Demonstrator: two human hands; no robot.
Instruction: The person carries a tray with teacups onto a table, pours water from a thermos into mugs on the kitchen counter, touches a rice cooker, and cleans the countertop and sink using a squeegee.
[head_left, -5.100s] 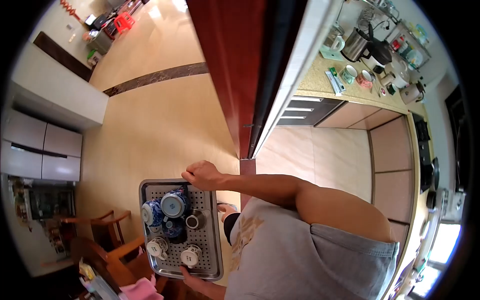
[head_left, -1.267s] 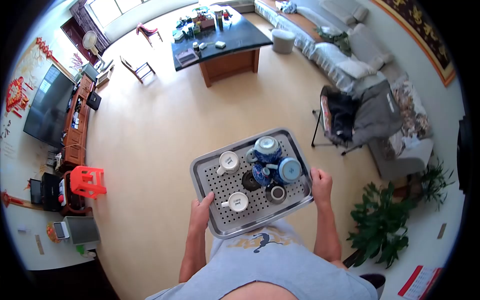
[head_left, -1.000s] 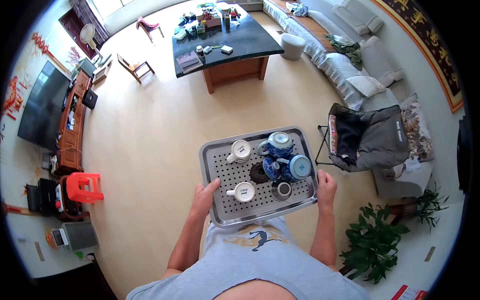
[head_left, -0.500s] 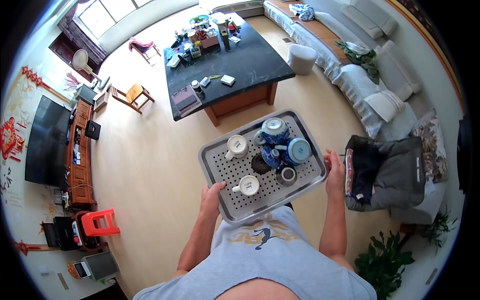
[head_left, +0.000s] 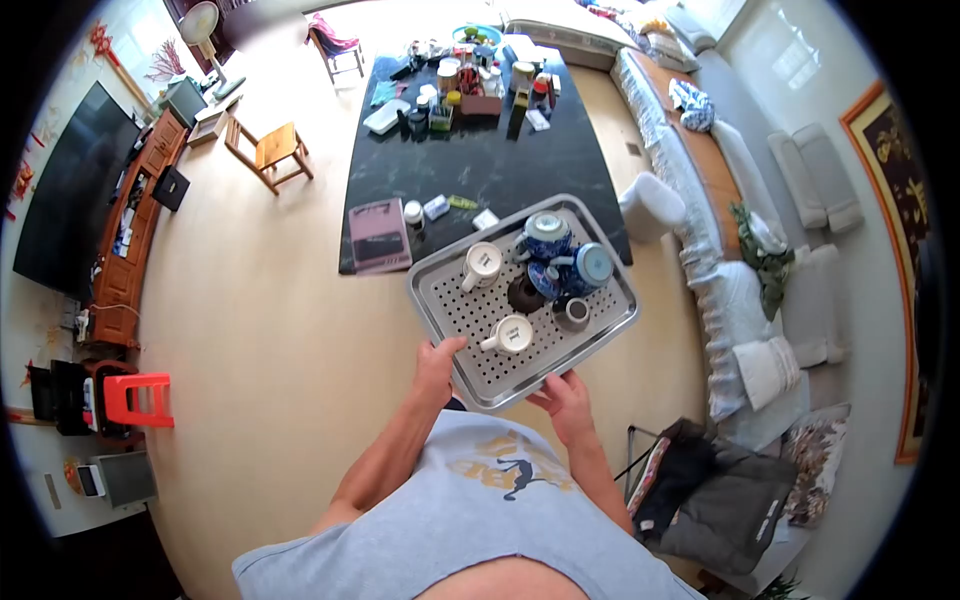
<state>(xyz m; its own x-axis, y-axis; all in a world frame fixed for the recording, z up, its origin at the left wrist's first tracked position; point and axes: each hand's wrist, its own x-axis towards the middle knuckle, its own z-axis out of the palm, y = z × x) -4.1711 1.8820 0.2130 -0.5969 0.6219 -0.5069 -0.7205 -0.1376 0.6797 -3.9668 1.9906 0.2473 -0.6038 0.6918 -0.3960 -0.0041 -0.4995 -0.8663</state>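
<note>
A perforated metal tray [head_left: 465,375] is held tilted over the near right part of the dark table. My left hand [head_left: 436,370] grips its lower left edge, thumb on the rim. At its near edge, my right hand [head_left: 567,405] supports the rim, fingers partly under it. Two upturned white cups [head_left: 483,263] stand on the left side. Upturned blue-patterned cups [head_left: 547,236], a small blue lid [head_left: 543,279], a grey cup [head_left: 571,313] and a dark round piece [head_left: 523,294] are grouped on the right.
The dark table [head_left: 480,165] bears bottles, boxes and a purple case [head_left: 379,236]. A wooden chair [head_left: 275,150] stands left of it, and a white stool [head_left: 652,207] right. A long sofa [head_left: 700,190] runs along the right, a folding chair [head_left: 725,500] lower right, a red stool [head_left: 139,398] lower left.
The table has come closer and the tray now overlaps its near edge. My right hand has moved from the tray's right side to its near edge. The folding chair has shifted lower in view.
</note>
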